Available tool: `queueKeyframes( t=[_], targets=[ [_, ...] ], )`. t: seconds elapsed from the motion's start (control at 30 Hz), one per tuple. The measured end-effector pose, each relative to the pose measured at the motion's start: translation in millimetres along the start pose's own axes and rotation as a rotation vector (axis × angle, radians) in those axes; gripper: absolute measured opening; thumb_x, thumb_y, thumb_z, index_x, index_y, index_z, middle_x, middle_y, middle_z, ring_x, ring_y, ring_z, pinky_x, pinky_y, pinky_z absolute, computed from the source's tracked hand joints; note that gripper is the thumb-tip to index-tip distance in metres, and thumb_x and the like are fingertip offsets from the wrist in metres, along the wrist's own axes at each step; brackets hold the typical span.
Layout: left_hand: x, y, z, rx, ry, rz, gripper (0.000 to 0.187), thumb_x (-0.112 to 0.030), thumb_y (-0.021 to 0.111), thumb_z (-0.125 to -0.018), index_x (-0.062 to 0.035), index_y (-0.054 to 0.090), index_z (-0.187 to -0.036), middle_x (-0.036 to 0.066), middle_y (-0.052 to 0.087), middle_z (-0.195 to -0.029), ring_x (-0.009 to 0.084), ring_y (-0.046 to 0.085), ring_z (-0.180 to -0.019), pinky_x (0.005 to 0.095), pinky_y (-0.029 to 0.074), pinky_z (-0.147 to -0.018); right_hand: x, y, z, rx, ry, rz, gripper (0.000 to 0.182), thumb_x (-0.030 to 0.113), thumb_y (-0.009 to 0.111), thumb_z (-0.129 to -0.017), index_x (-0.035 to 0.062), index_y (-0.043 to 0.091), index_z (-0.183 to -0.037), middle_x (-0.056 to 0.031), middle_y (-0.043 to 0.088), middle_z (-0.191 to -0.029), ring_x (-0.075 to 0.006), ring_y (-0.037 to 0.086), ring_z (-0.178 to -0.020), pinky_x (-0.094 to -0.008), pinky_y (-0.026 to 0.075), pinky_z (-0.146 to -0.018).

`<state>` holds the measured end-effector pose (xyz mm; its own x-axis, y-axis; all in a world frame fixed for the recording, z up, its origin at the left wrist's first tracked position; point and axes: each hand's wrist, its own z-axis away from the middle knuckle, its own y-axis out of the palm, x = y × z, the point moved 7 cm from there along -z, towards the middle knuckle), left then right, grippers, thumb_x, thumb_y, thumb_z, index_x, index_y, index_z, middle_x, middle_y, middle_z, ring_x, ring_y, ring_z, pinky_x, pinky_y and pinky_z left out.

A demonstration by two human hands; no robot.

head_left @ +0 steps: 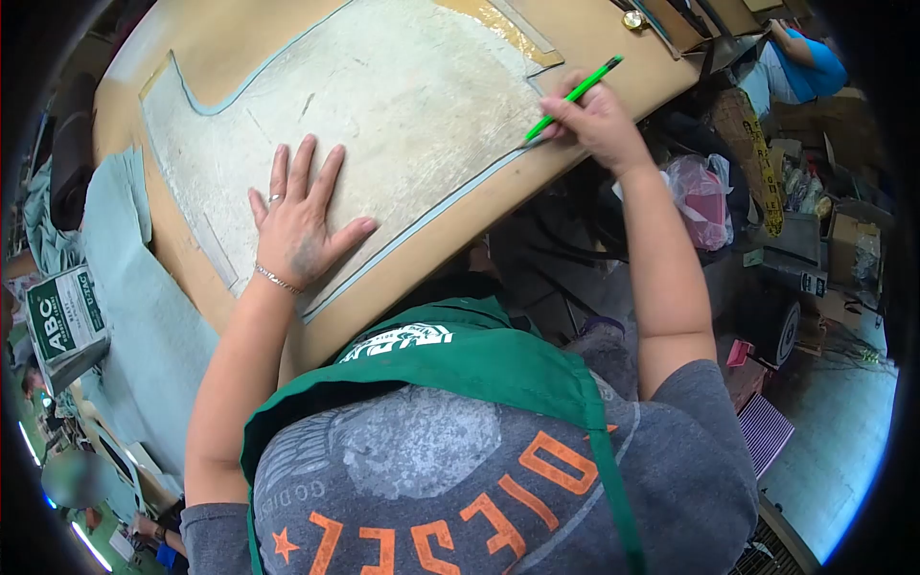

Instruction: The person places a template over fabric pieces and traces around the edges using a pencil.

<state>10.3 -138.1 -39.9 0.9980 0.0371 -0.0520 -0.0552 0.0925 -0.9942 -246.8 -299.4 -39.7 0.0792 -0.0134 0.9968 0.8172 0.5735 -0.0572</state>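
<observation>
My left hand (299,225) lies flat with fingers spread on a large, worn, whitish pattern template (383,115). In my right hand (599,125) is a bright green pen (580,94), its lower end at the template's near right edge. Under the template is a light blue-grey sheet of material (422,222), showing as a narrow strip along the near edge and round the curved notch at the far left. Most of that sheet is hidden. Brown tape (503,38) covers part of the template's far edge.
The tan tabletop (460,244) ends just before my green apron (441,350). Blue-grey material (144,259) drapes at the left beside a green-and-white ABC box (67,316). A gold watch (633,19) lies at the far right. Another person in blue (810,62) is beyond the table.
</observation>
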Motion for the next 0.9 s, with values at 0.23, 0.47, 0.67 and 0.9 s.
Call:
queueKeyframes(
  t=[0.23, 0.47, 0.67, 0.9],
  targets=[
    [-2, 0, -2, 0.030, -0.010, -0.016, 0.086, -0.067, 0.051, -0.065, -0.0219, 0.029, -0.135, 0.008, 0.016, -0.143, 0.0327, 0.009, -0.132, 0.0671, 0.014, -0.092, 24, -70, -12, -0.131, -0.103, 0.055, 0.013, 0.015, 0.058, -0.084, 0.0076, 0.048, -0.083, -0.0013, 0.056, -0.071, -0.0076, 0.055, -0.057, -0.0174, 0.043, -0.053],
    [16, 7, 0, -0.056, 0.028, 0.142, 0.074, -0.062, 0.051, -0.071, -0.0214, 0.035, -0.131, 0.008, 0.021, -0.141, 0.0333, 0.012, -0.131, 0.0676, 0.016, -0.092, 21, 81, 33, 0.022, -0.072, -0.400, 0.013, 0.008, 0.056, -0.083, 0.0054, 0.044, -0.087, -0.0095, 0.057, -0.085, -0.0141, 0.059, -0.070, -0.0221, 0.045, -0.061],
    [55, -7, 31, 0.020, -0.082, 0.201, 0.083, -0.060, 0.063, -0.061, -0.0252, 0.035, -0.131, 0.010, 0.020, -0.141, 0.0369, 0.008, -0.131, 0.0693, 0.013, -0.092, -4, 224, 67, 0.159, 0.065, -0.447, 0.017, 0.003, 0.062, -0.078, 0.0033, 0.047, -0.084, -0.0062, 0.057, -0.079, -0.0099, 0.057, -0.071, -0.0212, 0.047, -0.065],
    [73, 15, 44, 0.088, -0.090, 0.152, 0.108, -0.070, 0.065, -0.045, -0.0305, 0.023, -0.136, 0.008, 0.009, -0.145, 0.0356, 0.002, -0.132, 0.0692, 0.010, -0.092, -3, 269, 70, 0.122, -0.033, -0.215, 0.014, 0.005, 0.064, -0.077, 0.0036, 0.050, -0.078, -0.0038, 0.058, -0.073, -0.0077, 0.058, -0.069, -0.0208, 0.046, -0.062]
  ],
)
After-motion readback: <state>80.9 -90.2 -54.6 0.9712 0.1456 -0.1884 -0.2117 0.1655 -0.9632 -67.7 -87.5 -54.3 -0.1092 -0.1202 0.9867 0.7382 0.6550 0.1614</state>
